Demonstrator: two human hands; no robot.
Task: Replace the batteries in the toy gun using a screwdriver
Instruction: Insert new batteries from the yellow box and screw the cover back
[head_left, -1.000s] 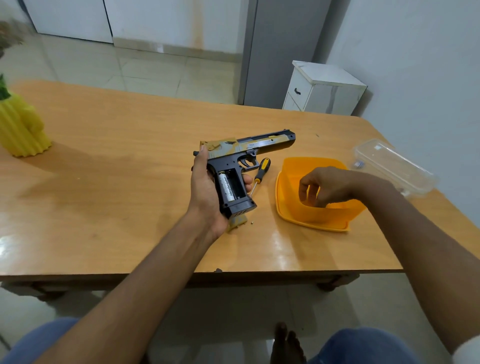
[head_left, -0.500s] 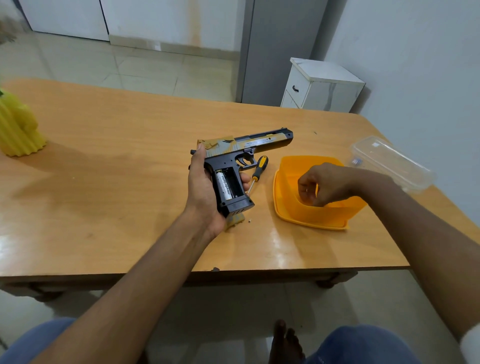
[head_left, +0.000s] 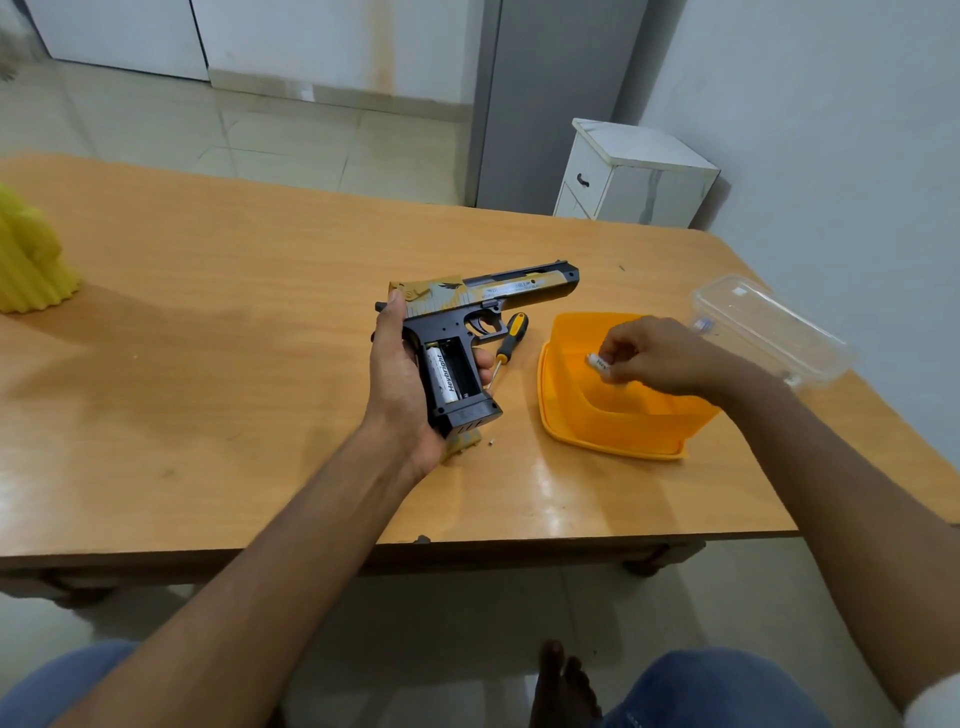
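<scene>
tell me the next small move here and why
Probably carry the battery pinched in the right hand over to the toy gun and seat it in the empty slot beside the one already fitted; the left hand holds the grip, compartment open and facing up.

yellow ribbed object (head_left: 31, 265): table's left edge | white cabinet (head_left: 631, 174): floor, behind table (head_left: 208, 312)

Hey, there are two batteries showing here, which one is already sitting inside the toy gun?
The battery in the open grip compartment of the toy gun, held by the left hand. The other battery is pinched in the right hand above the orange container.
</scene>
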